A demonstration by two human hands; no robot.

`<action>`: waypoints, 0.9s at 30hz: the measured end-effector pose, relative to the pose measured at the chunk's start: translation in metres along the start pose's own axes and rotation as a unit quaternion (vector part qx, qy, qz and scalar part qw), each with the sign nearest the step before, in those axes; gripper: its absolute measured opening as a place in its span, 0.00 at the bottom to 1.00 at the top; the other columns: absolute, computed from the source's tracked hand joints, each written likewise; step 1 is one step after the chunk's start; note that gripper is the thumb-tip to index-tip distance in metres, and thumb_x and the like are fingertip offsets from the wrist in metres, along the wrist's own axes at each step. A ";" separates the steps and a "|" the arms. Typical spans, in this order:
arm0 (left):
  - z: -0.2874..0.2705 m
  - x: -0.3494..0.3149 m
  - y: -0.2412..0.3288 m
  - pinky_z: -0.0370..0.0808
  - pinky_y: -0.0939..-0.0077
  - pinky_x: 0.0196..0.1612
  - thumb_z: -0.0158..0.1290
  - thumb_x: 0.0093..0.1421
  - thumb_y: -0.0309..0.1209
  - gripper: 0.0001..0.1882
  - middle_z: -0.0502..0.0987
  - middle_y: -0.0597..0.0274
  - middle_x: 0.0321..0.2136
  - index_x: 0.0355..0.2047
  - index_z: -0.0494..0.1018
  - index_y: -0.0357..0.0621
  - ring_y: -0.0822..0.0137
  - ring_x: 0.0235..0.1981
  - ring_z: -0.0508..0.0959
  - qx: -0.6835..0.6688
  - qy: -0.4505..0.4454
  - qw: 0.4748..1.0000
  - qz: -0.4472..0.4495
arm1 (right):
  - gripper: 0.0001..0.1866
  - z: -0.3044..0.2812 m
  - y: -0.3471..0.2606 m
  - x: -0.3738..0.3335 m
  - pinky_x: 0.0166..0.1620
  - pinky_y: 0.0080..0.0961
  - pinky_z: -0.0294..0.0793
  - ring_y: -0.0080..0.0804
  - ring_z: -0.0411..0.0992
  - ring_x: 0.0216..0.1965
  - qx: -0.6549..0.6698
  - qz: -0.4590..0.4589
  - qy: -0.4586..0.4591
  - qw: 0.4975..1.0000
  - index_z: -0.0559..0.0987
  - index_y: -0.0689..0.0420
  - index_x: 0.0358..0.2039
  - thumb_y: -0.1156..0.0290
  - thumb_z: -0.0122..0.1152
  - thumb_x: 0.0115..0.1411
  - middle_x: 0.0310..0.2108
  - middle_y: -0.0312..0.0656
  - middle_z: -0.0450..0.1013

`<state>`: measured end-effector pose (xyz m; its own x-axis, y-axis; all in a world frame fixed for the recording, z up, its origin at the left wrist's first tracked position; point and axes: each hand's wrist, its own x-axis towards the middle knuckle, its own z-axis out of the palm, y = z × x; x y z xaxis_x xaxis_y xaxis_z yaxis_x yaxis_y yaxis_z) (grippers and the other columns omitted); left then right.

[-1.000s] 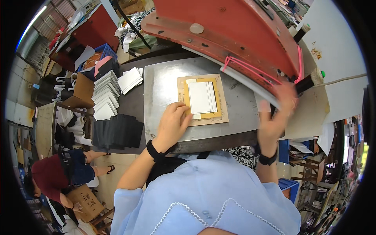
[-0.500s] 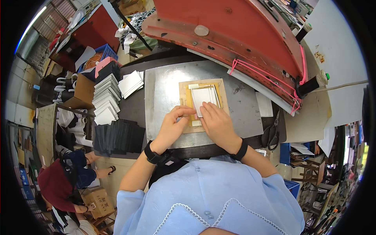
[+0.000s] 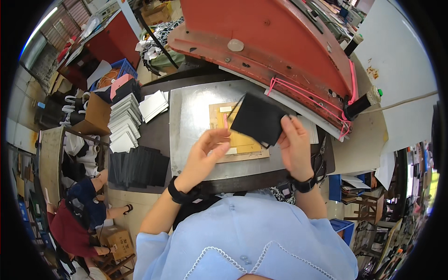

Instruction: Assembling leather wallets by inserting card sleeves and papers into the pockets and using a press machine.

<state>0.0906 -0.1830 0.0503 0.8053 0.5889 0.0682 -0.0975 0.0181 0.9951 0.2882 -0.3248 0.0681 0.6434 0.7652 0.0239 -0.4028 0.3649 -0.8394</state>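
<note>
My right hand [image 3: 297, 148] pinches a black rectangular panel [image 3: 258, 117] by its right edge, holding it tilted above the metal plate [image 3: 189, 109]. Under the panel lies a tan board [image 3: 215, 111] with a yellow rectangular frame [image 3: 242, 142] on it, partly hidden. My left hand [image 3: 207, 151] is empty, its fingers apart and slightly curled, over the board's left edge. On the dark table to the left, black panels [image 3: 138, 167] lie fanned in a row. Behind them rises a leaning pile of white-faced panels [image 3: 124, 122], with a smaller white stack [image 3: 154, 105] beside it.
A large red machine [image 3: 266, 44] with a pink cord [image 3: 308, 98] overhangs the far right of the plate. Scissors [image 3: 320, 161] lie at the table's right. A thread spool [image 3: 366, 103] stands beyond. Another person [image 3: 72, 226] bends by a carton [image 3: 117, 241] at lower left.
The white-faced piece on the frame is no longer seen there. My right hand has risen to the right with a black panel. My left hand has opened, staying near the board's left edge.
</note>
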 end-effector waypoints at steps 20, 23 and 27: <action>0.009 -0.022 0.020 0.79 0.77 0.32 0.53 0.66 0.27 0.23 0.79 0.48 0.43 0.58 0.58 0.37 0.59 0.35 0.84 -0.143 -0.003 0.988 -0.051 | 0.15 -0.020 0.022 -0.055 0.31 0.19 0.73 0.23 0.72 0.26 -0.116 -0.023 0.134 0.984 0.75 0.66 0.49 0.67 0.55 0.68 0.27 0.39 0.74; 0.005 -0.020 0.025 0.78 0.79 0.30 0.53 0.66 0.28 0.21 0.80 0.47 0.42 0.55 0.59 0.37 0.58 0.35 0.84 -0.134 -0.009 0.989 -0.057 | 0.14 -0.047 -0.011 -0.082 0.31 0.20 0.71 0.23 0.71 0.24 -0.182 -0.017 0.170 0.968 0.74 0.67 0.48 0.69 0.54 0.68 0.25 0.38 0.73; 0.003 -0.020 0.022 0.78 0.80 0.30 0.52 0.66 0.28 0.21 0.81 0.47 0.41 0.56 0.59 0.37 0.59 0.35 0.84 -0.116 -0.005 0.992 -0.055 | 0.10 -0.107 -0.056 -0.151 0.29 0.20 0.70 0.24 0.71 0.23 -0.295 0.019 0.172 0.940 0.77 0.66 0.44 0.73 0.53 0.67 0.23 0.40 0.72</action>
<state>0.0742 -0.1965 0.0714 0.8242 0.5650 -0.0376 -0.1396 0.2671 0.9535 0.2831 -0.5171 0.0537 0.8490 0.5181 -0.1040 -0.0637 -0.0950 -0.9934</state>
